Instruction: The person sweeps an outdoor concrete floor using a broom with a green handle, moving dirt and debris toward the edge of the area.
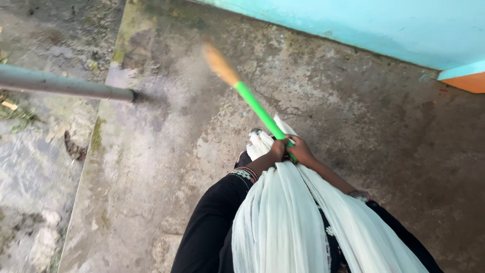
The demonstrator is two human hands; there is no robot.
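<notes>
A broom with a bright green handle (257,108) and a blurred tan bristle end (218,63) points up and to the left over the concrete floor. Both hands grip the handle's lower end side by side. My left hand (277,150) is wrapped around it just left of my right hand (301,150). A white scarf (283,212) hangs down over my black sleeves and partly hides my forearms and the very end of the handle.
A grey pipe (65,86) reaches in from the left at floor level. A turquoise wall (384,25) runs along the top right with an orange patch (470,82) at its edge. A step edge (96,146) drops to rougher, mossy ground on the left.
</notes>
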